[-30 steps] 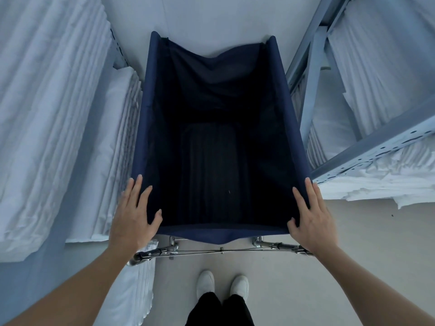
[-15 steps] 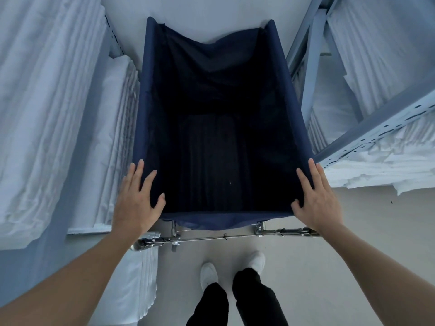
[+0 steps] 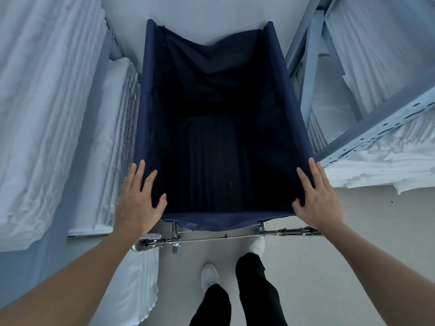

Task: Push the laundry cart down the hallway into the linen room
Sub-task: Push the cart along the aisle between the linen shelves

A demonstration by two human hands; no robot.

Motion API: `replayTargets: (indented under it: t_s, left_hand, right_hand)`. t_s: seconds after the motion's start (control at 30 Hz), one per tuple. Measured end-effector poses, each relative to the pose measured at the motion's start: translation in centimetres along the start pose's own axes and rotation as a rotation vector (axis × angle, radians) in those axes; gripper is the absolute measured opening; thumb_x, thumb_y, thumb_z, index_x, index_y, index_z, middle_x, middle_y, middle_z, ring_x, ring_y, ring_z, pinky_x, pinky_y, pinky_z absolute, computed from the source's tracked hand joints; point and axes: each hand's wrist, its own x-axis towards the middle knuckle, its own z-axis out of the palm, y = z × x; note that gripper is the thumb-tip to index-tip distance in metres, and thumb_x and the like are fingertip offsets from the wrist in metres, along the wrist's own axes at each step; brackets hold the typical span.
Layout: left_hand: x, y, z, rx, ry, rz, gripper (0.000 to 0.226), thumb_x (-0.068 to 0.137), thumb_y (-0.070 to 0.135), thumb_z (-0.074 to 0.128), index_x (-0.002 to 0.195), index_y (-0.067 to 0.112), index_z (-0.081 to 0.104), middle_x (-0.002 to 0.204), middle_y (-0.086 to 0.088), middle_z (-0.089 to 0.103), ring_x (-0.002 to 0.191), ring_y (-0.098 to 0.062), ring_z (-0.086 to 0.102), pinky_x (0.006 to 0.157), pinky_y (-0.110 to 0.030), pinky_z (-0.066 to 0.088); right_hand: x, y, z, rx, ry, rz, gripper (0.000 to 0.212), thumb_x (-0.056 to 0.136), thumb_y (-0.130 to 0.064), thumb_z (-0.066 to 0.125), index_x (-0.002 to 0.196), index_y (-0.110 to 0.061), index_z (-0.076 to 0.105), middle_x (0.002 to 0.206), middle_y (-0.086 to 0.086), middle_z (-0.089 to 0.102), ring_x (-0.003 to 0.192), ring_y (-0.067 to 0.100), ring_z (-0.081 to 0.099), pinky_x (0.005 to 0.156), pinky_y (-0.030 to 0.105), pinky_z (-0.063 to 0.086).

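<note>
The laundry cart (image 3: 292,95) is a deep navy fabric bin on a chrome frame, seen from above in the middle of the head view, and it looks empty and dark inside. My left hand (image 3: 137,201) rests flat on its near left corner, fingers straight along the rim and thumb inside. On the near right corner lies my right hand (image 3: 316,200) in the same way, fingers straight. A chrome bar (image 3: 226,237) of the frame runs below the bin's near edge.
Stacks of folded white linen (image 3: 47,102) fill the left side. Grey metal shelving (image 3: 376,128) holding more white linen stands close on the right. The cart fits tightly between them. My white shoes (image 3: 209,276) are on the pale floor behind the cart.
The cart has rolled forward between the shelves with both hands staying on its near corners. My feet have taken a step, the right foot now ahead of the left.
</note>
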Motion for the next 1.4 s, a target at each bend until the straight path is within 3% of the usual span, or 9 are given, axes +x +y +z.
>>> replayTargets:
  t_s: [0.3,0.47,0.67,1.13,1.4]
  left_hand:
    - [-0.2,0.2,0.1,-0.03,0.0,-0.011,0.062,0.094,0.039,0.053,0.148,0.009,0.045,0.168,-0.014,0.023,0.158,-0.032,0.012,0.121,-0.057,0.03]
    - [-0.5,1.2,0.1,-0.056,0.019,0.0,0.072,0.091,0.049,0.037,0.147,0.005,0.047,0.167,-0.017,0.025,0.157,-0.034,0.014,0.124,-0.054,0.026]
    - [-0.9,2.7,0.1,-0.006,-0.012,-0.015,0.073,0.091,0.051,0.035,0.148,0.006,0.045,0.168,-0.015,0.021,0.158,-0.033,0.011,0.125,-0.043,0.014]
    - [-1.0,3.0,0.5,0.049,-0.006,-0.017,0.072,0.091,0.05,0.037,0.147,0.005,0.047,0.167,-0.017,0.023,0.157,-0.033,0.014,0.123,-0.052,0.028]
    - [-1.1,3.3,0.7,0.052,-0.009,-0.024,0.074,0.091,0.052,0.036,0.149,0.007,0.045,0.168,-0.015,0.021,0.158,-0.031,0.011,0.124,-0.047,0.02]
  right_hand:
    - [0.0,0.5,0.3,0.006,0.019,-0.017,0.093,0.077,-0.025,0.076,0.161,-0.012,0.037,0.177,0.013,0.012,0.163,0.035,0.018,0.117,0.054,0.045]
    - [-0.1,1.5,0.4,0.008,0.027,-0.026,0.093,0.075,-0.022,0.077,0.159,-0.011,0.04,0.176,0.013,0.014,0.162,0.035,0.02,0.112,0.055,0.051]
    - [0.1,3.1,0.7,0.009,0.035,-0.051,0.093,0.073,-0.021,0.079,0.158,-0.01,0.041,0.176,0.013,0.013,0.162,0.036,0.02,0.112,0.056,0.05]
    - [0.2,3.6,0.9,0.059,0.03,-0.065,0.093,0.074,-0.021,0.078,0.158,-0.012,0.04,0.176,0.013,0.014,0.162,0.037,0.021,0.107,0.056,0.054]
    - [0.2,4.0,0.9,0.061,0.056,-0.063,0.093,0.072,-0.018,0.079,0.157,-0.01,0.042,0.176,0.014,0.017,0.162,0.037,0.022,0.108,0.055,0.053]
